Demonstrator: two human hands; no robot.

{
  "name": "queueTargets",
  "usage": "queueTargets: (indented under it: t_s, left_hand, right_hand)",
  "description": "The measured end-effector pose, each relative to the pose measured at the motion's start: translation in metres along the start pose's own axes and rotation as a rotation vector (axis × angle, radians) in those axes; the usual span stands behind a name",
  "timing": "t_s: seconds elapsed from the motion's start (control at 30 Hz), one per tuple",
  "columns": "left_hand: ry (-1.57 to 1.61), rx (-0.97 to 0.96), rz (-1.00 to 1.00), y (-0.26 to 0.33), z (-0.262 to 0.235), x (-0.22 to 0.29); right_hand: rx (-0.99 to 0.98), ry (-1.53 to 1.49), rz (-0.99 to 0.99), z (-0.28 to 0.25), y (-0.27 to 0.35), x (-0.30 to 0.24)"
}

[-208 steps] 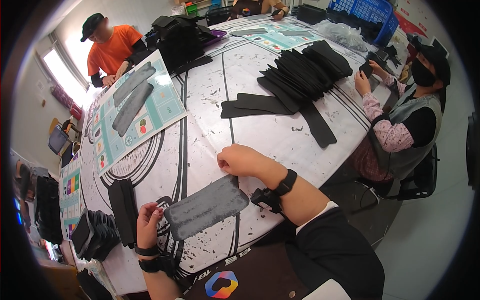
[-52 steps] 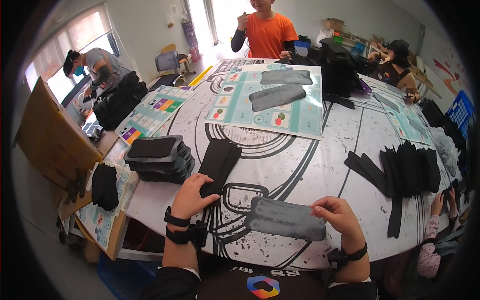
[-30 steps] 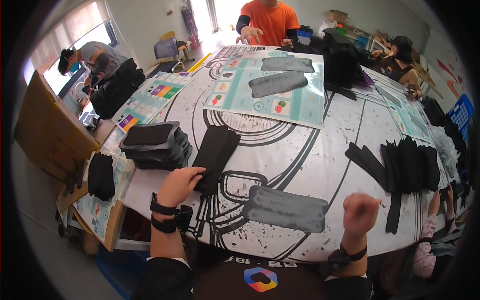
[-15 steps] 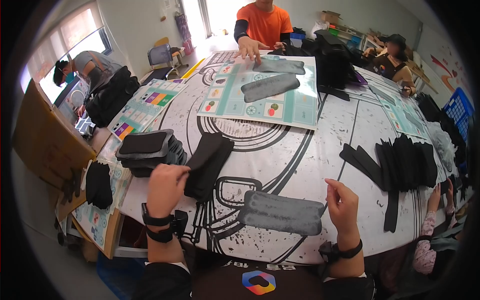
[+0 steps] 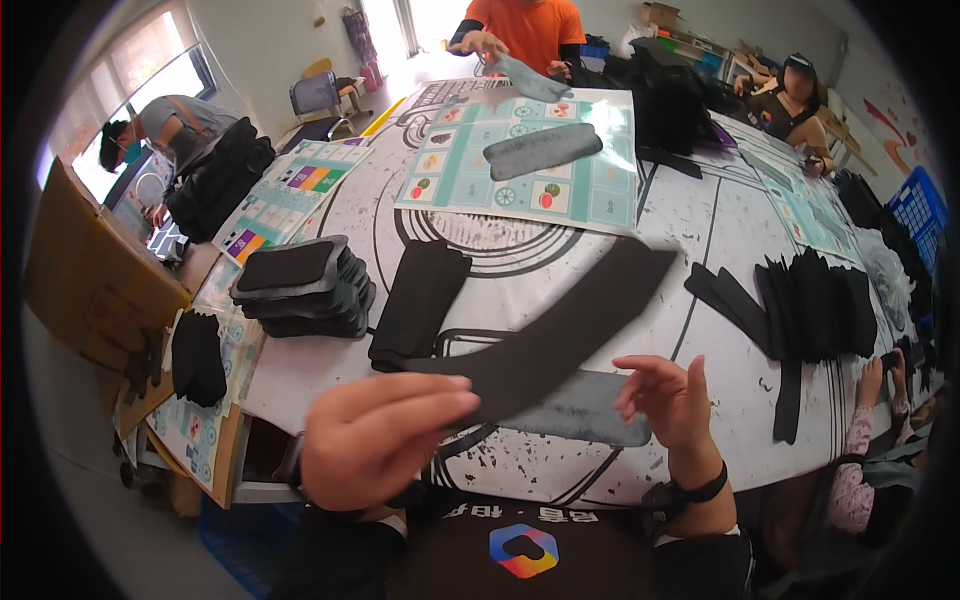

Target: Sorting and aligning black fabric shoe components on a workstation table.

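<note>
A black fabric strip (image 5: 590, 325), bent and slightly blurred, is pinched by one end in my left hand (image 5: 385, 435). It slants up to the right over a speckled grey pad (image 5: 605, 412) lying on the table in front of me and hides much of it. My right hand (image 5: 668, 400) holds nothing; its fingers are apart beside the pad's right end. Left of the strip is a stack of similar black strips (image 5: 422, 305). Farther left stands a stack of grey pads with a black piece on top (image 5: 300, 285).
A fanned pile of black strips (image 5: 815, 305) lies at right. Across the table (image 5: 340, 225), a person in orange (image 5: 530, 30) handles a pad above a printed board (image 5: 470, 200) that bears another grey pad (image 5: 543, 151). A cardboard box (image 5: 95, 250) stands at left.
My left hand has lifted a black strip off its stack and brought it right, over the grey pad. My right hand's fingers have spread. The person opposite has raised a pad off the board.
</note>
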State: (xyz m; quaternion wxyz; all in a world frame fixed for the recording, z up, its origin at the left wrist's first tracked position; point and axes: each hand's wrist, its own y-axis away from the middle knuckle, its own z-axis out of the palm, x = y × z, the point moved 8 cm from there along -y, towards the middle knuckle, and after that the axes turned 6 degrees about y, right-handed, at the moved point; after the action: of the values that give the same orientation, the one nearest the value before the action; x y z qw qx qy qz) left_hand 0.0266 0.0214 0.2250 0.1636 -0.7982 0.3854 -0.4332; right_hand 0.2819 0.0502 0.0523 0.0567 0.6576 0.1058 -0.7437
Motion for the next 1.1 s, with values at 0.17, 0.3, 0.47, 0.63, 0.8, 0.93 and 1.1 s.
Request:
queueTargets:
  t_s: [0.17, 0.3, 0.47, 0.63, 0.8, 0.93, 1.1]
  left_hand:
    - [0.115, -0.143, 0.004, 0.01, 0.037, -0.016]
    - [0.235, -0.226, -0.092, 0.023, 0.06, -0.031]
    - [0.295, -0.203, -0.219, 0.04, 0.086, -0.055]
    - [0.777, 0.057, -0.638, 0.074, 0.101, -0.109]
    - [0.75, -0.137, -0.953, 0.108, 0.124, -0.151]
    - [0.517, -0.129, -0.887, 0.104, 0.123, -0.15]
    - [0.456, -0.069, -0.734, 0.093, 0.126, -0.145]
  right_hand:
    - [-0.079, -0.421, 0.063, 0.023, 0.027, -0.015]
    - [0.019, -0.216, 0.049, 0.018, 0.041, -0.018]
    - [0.36, -0.032, -0.007, -0.008, 0.057, -0.007]
    - [0.375, 0.083, 0.03, -0.006, 0.07, 0.013]
    - [0.401, 0.252, 0.17, -0.014, 0.071, 0.037]
    - [0.416, 0.524, 0.161, -0.017, 0.067, 0.034]
    - [0.521, 0.744, 0.023, -0.015, 0.067, 0.025]
